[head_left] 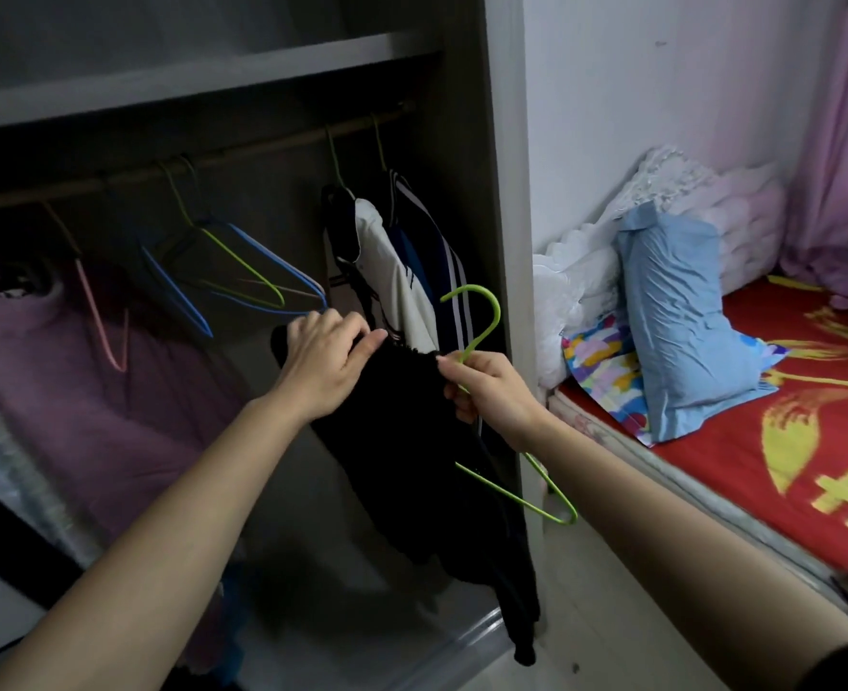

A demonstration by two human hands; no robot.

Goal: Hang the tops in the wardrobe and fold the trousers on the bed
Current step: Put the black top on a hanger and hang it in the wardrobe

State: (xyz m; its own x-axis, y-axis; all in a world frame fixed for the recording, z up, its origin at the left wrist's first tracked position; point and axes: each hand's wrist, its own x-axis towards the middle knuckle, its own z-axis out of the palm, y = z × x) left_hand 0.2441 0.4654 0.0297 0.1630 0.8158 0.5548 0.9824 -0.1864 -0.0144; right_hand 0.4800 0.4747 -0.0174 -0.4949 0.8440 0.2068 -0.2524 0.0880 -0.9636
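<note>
**A:** First entry, far left of the wardrobe (501, 192)?

**B:** Lower compartment: one pink bundle (88, 391), stowed; above it the rail (242, 152) carries empty hangers (222, 271), pink, blue and green; further right, two hung tops (397, 271), one white, one navy-striped.

**A:** And my hands?

**B:** Your left grip (325, 359) is clenched on the upper edge of the black top (402, 441), which dangles before the open wardrobe, not yet on the rail; your right grip (492, 396) is closed round the neck of the green hanger (497, 311), hook upward, its far arm hidden behind the cloth.

**A:** Step in hand?

**B:** Probably threading the hanger into the top; next, you seat both shoulders, then lift the hook to a free stretch of rail.

**A:** Far right?

**B:** The bed (761, 441): one blue pillow (681, 316); no trousers that I can make out.
</note>
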